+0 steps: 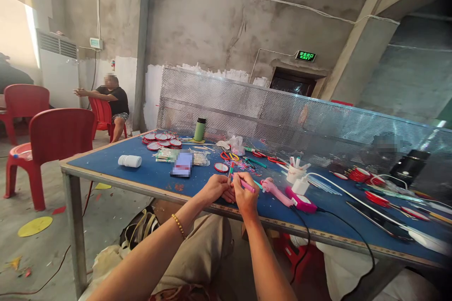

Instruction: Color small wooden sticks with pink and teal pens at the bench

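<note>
My left hand [216,189] is closed around a thin flat stick [230,171] with red and green at its upper end, held upright over the table's front edge. My right hand [246,197] grips a pink pen [247,185], and its fingers meet the stick beside my left fingertips. The pen's tip is too small to make out. Just beyond my hands lies a small round red-rimmed disc [221,167]. To the right of my right hand, a pink glue gun [277,194] lies on the blue table [208,187].
A phone [182,164], a white bottle [129,161] and stacked red-rimmed discs [162,140] are on the left. A green tumbler [200,129] stands behind. Pliers [256,162], a cup of pens [295,171] and a magenta box [302,201] with cables lie right. A person sits far left.
</note>
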The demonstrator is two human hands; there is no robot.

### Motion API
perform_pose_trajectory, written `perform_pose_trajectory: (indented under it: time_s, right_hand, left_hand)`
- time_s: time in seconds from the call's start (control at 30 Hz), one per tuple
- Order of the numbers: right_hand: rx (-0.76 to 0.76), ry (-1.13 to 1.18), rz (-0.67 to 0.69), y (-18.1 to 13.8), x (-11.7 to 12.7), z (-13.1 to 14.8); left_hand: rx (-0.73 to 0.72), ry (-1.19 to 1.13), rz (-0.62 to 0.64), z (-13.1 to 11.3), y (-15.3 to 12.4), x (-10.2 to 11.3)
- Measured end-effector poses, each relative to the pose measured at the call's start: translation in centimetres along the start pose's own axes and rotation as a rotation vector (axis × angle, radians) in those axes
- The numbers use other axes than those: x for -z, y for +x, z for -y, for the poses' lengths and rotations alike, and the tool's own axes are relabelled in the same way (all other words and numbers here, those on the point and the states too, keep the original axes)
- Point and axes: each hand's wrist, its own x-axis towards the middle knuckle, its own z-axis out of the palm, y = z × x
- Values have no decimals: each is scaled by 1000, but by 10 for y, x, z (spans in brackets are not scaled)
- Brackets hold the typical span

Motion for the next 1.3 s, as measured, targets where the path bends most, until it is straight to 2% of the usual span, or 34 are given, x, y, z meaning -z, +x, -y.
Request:
perform_pose_trajectory:
  time_s: [0.17,0.37,0.57,0.8,1.0,1.2,1.3]
  right_hand:
    - [16,-3,42,0,-2,-1]
    - [-26,23,-9,-1,-1,-2]
    - [7,6,35,0,-1,-1]
    - [1,-6,-13,0,-2,-3]
    - [45,-15,42,0,-2,-1]
    - [20,-34,-3,-1,-3,-5]
    - [31,-22,20,-1,-2,-3]
  left_hand:
    - [10,13,-8,-1,0,0]
    - [1,-16,7,-1,0,0]
    - [8,-7,-5,-1,0,0]
    - [11,-6,-2,-3,-1,-1]
    - [13,8,-20,-2,-1,-1]
    - [2,-10,-4,-2,-1,0]
    - [5,-12,-9,-2,-1,0]
